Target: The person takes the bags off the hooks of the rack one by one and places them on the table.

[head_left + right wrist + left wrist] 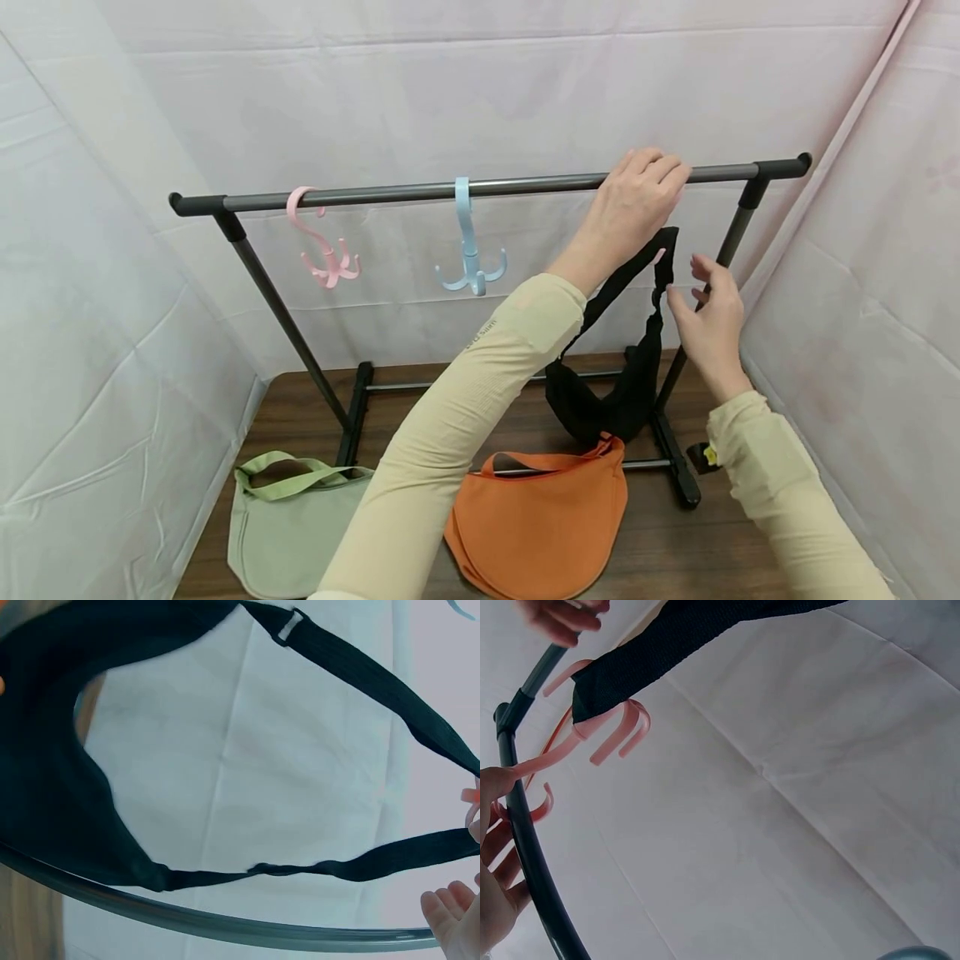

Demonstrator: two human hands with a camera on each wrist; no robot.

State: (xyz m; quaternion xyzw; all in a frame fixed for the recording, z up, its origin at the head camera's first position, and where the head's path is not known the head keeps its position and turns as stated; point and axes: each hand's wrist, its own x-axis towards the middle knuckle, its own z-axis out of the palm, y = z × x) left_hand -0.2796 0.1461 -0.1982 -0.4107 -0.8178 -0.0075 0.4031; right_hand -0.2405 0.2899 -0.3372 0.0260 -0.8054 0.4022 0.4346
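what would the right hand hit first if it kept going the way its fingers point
Probably the black strap: the right hand points left at it, fingers just short of it or barely touching; depth is unclear. Beyond hangs the black bag, under the left hand at the rail.

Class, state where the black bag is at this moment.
In the head view the black bag hangs by its strap at the right end of the rail, between the left hand and right hand, above the orange bag.

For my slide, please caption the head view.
Left hand on the rack bar, right hand at the black bag's strap.
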